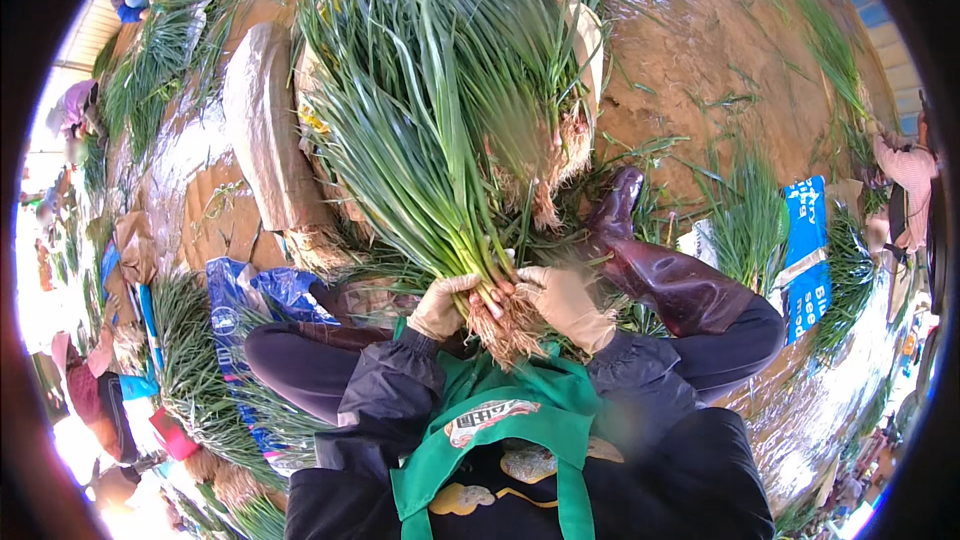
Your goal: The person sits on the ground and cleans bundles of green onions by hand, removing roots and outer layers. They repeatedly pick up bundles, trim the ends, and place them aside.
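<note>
A bunch of green onions (439, 210) lies before me, leaves pointing away and the tangled brown roots (510, 330) toward my green apron (517, 397). My left hand (442, 306), in a pale glove, is wrapped around the stems just above the roots. From the other side my right hand (568, 304), gloved alike, has its fingers curled against the pinkish stem bases. Beyond the bunch, a large heap of green onions (480, 37) rests in a pale sack (586, 34), its roots hanging toward the right.
A rolled pale sack (266, 127) stands left of the heap. My maroon rubber boot (660, 277) is bent at the right, near a blue printed bag (806, 262). More green onions (184, 360) lie by a blue plastic bag (232, 315). Other people (907, 180) sit around the edges.
</note>
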The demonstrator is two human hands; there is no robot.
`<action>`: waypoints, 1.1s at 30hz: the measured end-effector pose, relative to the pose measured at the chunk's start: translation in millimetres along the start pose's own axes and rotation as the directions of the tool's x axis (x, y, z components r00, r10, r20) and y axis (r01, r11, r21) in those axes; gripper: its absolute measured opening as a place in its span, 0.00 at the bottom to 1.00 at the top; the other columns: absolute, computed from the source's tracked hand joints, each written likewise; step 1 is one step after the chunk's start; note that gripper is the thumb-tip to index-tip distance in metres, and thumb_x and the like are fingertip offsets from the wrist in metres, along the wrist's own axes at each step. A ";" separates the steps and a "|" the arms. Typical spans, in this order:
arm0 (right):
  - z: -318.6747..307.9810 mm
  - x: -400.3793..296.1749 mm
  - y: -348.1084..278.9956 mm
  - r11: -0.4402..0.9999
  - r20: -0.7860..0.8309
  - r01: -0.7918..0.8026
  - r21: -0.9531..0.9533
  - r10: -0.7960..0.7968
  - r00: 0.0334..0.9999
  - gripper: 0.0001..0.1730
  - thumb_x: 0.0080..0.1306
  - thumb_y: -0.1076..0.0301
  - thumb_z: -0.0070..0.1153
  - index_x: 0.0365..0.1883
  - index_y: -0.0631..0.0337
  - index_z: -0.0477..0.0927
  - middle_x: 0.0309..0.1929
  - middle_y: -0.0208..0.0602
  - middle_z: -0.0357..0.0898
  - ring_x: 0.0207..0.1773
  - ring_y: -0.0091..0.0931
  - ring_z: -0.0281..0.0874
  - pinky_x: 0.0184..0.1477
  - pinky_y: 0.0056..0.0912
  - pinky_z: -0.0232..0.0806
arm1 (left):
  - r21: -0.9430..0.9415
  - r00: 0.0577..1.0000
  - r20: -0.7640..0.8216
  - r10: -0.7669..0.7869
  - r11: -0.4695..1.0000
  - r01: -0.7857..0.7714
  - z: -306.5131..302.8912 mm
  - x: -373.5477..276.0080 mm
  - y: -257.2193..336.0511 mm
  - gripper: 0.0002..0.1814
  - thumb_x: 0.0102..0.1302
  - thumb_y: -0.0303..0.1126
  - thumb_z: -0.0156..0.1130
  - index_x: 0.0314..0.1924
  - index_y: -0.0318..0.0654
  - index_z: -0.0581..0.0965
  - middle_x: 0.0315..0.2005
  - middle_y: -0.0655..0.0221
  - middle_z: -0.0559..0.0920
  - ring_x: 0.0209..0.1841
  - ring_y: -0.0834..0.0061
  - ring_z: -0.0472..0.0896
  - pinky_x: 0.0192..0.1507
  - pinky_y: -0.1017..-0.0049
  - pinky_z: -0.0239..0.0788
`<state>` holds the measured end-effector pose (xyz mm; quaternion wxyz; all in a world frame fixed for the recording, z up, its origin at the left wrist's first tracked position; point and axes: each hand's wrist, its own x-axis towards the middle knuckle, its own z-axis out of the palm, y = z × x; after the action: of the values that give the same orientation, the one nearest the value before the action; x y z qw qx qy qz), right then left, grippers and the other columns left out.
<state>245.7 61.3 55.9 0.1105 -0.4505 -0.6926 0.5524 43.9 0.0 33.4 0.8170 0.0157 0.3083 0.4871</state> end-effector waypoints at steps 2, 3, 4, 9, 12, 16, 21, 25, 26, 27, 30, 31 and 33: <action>-2.7 -2.0 14.7 0.982 0.125 -0.109 0.152 0.090 0.988 0.25 0.68 0.51 0.47 0.44 0.68 0.78 0.38 0.47 0.81 0.41 0.31 0.78 0.47 0.30 0.67 | -0.012 0.999 -0.037 0.025 1.000 -0.025 0.7 3.9 -6.7 0.27 0.57 0.27 0.58 0.56 0.22 0.66 0.45 0.48 0.78 0.31 0.69 0.81 0.31 0.81 0.73; -3.0 6.3 16.0 0.972 0.136 -0.133 0.193 0.108 0.985 0.28 0.68 0.46 0.45 0.44 0.67 0.78 0.39 0.45 0.81 0.43 0.29 0.78 0.48 0.29 0.67 | -0.028 0.999 -0.030 0.017 0.999 -0.018 3.5 1.9 -3.9 0.27 0.56 0.27 0.58 0.55 0.22 0.67 0.46 0.48 0.78 0.31 0.68 0.81 0.31 0.81 0.73; -1.0 15.1 15.0 0.839 0.267 -0.262 0.477 0.146 0.953 0.29 0.68 0.45 0.44 0.44 0.66 0.77 0.39 0.43 0.81 0.43 0.27 0.78 0.49 0.28 0.67 | -0.013 1.000 -0.010 0.017 1.000 -0.017 2.1 0.3 -1.6 0.26 0.56 0.28 0.57 0.54 0.21 0.68 0.44 0.49 0.78 0.31 0.66 0.81 0.33 0.78 0.74; 47.2 77.0 39.3 0.805 -0.017 0.083 0.588 -0.090 0.996 0.15 0.63 0.61 0.54 0.42 0.63 0.75 0.35 0.41 0.80 0.36 0.33 0.78 0.40 0.35 0.70 | -0.012 0.998 -0.045 -0.038 0.999 0.038 0.3 -9.8 3.2 0.22 0.57 0.30 0.54 0.50 0.24 0.70 0.38 0.51 0.81 0.33 0.64 0.81 0.37 0.70 0.75; 46.1 84.7 9.6 0.973 -0.006 0.225 -0.049 -0.225 0.974 0.15 0.53 0.68 0.57 0.38 0.65 0.76 0.35 0.53 0.78 0.40 0.49 0.75 0.41 0.45 0.68 | -0.169 0.991 -0.115 -0.062 0.985 0.042 -14.1 -22.5 -1.6 0.18 0.58 0.29 0.52 0.47 0.25 0.74 0.34 0.52 0.82 0.32 0.64 0.81 0.38 0.69 0.74; 54.8 111.8 28.0 0.946 0.068 0.245 -0.212 -0.236 0.969 0.12 0.59 0.65 0.52 0.39 0.62 0.78 0.36 0.41 0.81 0.34 0.35 0.79 0.38 0.35 0.70 | -0.033 0.999 -0.032 -0.013 0.999 0.012 -52.8 13.2 -19.2 0.15 0.56 0.28 0.51 0.42 0.27 0.77 0.30 0.54 0.83 0.29 0.66 0.82 0.36 0.71 0.75; 81.6 137.6 51.1 0.799 -0.146 -0.011 0.601 0.124 0.982 0.19 0.71 0.60 0.37 0.40 0.68 0.74 0.31 0.36 0.77 0.29 0.26 0.75 0.28 0.30 0.69 | -0.119 0.994 0.096 -0.058 0.990 0.070 -55.3 5.7 -22.9 0.21 0.56 0.29 0.52 0.49 0.26 0.74 0.33 0.53 0.83 0.31 0.67 0.83 0.36 0.73 0.76; 29.8 123.5 57.7 0.965 -0.006 -0.079 0.249 0.083 0.997 0.19 0.72 0.55 0.38 0.42 0.60 0.74 0.24 0.29 0.72 0.24 0.20 0.69 0.22 0.20 0.63 | -0.246 0.971 0.238 0.011 0.968 0.049 -39.2 -15.6 -13.7 0.24 0.55 0.28 0.53 0.53 0.26 0.70 0.39 0.53 0.81 0.40 0.64 0.82 0.48 0.69 0.72; 26.1 122.8 61.5 0.913 0.056 -0.103 0.394 0.088 0.995 0.18 0.71 0.53 0.41 0.41 0.58 0.75 0.23 0.26 0.71 0.21 0.18 0.68 0.19 0.19 0.61 | -0.193 0.969 0.244 0.037 0.981 0.011 -47.0 -7.7 -15.1 0.23 0.56 0.29 0.52 0.53 0.26 0.71 0.40 0.54 0.81 0.41 0.65 0.81 0.49 0.70 0.72; 21.4 105.6 35.7 0.813 0.128 -0.231 0.534 0.192 0.973 0.18 0.71 0.53 0.42 0.42 0.57 0.75 0.24 0.26 0.72 0.23 0.19 0.69 0.22 0.20 0.63 | -0.147 0.960 0.275 0.049 0.989 -0.008 -37.8 -2.3 -10.1 0.22 0.57 0.29 0.52 0.52 0.26 0.71 0.40 0.55 0.81 0.41 0.66 0.81 0.49 0.70 0.72; 22.3 27.6 -41.3 0.466 0.360 -0.447 0.763 0.268 0.894 0.19 0.68 0.53 0.47 0.47 0.57 0.73 0.31 0.27 0.74 0.30 0.20 0.73 0.33 0.23 0.69 | -0.254 0.976 0.169 0.141 0.963 -0.095 -1.1 1.5 5.6 0.17 0.65 0.37 0.53 0.49 0.32 0.74 0.37 0.59 0.82 0.37 0.69 0.82 0.43 0.70 0.75; 28.2 13.1 -58.6 0.434 0.430 -0.462 0.773 0.177 0.885 0.22 0.66 0.53 0.50 0.51 0.58 0.72 0.34 0.28 0.75 0.33 0.21 0.74 0.38 0.23 0.69 | -0.226 0.975 0.072 0.209 0.956 -0.189 7.8 -3.0 11.4 0.18 0.65 0.36 0.54 0.51 0.32 0.72 0.41 0.60 0.80 0.43 0.69 0.80 0.46 0.69 0.73; 22.3 -11.4 -66.1 0.339 0.558 -0.536 0.773 0.037 0.829 0.32 0.61 0.54 0.57 0.60 0.60 0.65 0.40 0.29 0.76 0.35 0.20 0.73 0.40 0.22 0.69 | -0.236 0.954 0.132 0.269 0.944 -0.233 34.9 -4.9 24.2 0.21 0.66 0.37 0.54 0.55 0.32 0.70 0.46 0.60 0.78 0.49 0.68 0.77 0.50 0.69 0.71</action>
<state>204.5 39.1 108.8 0.0733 -0.2935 -0.1861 0.9348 41.2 18.4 71.9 0.7673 0.0051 0.1811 0.6152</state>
